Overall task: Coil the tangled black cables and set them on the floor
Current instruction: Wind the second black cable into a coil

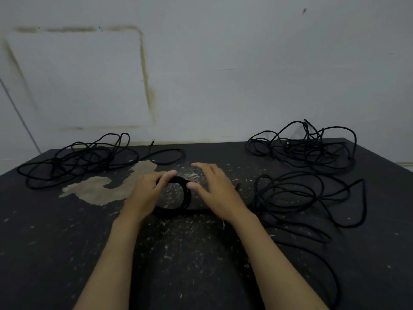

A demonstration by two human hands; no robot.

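Unmarked black coil (182,198) under left hand (145,193)

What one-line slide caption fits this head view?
Left hand grips a small cable coil, right hand open beside it, three tangles on the dark surface.

Bench (67,242): matt black coating, scuffed and flaked, bare tan patch (105,191) at 9 o'clock. Cables (301,151): matt black, braided-looking jacket. Wall (223,63): matt paint, stained.
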